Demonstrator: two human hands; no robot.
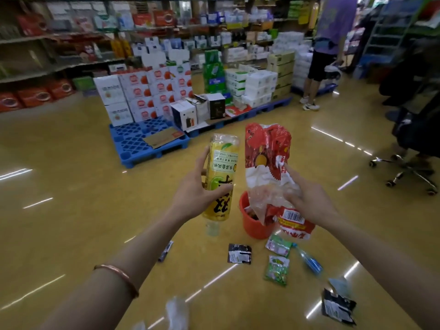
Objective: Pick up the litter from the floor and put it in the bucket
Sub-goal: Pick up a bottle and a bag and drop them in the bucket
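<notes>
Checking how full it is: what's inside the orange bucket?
Some reddish litter shows inside the orange bucket. The red plastic bag in the right hand covers most of the opening, hiding the rest.

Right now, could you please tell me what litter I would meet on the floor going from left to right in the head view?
thin dark wrapper → black sachet → green packets → blue-labelled bottle → black torn wrapper
</notes>
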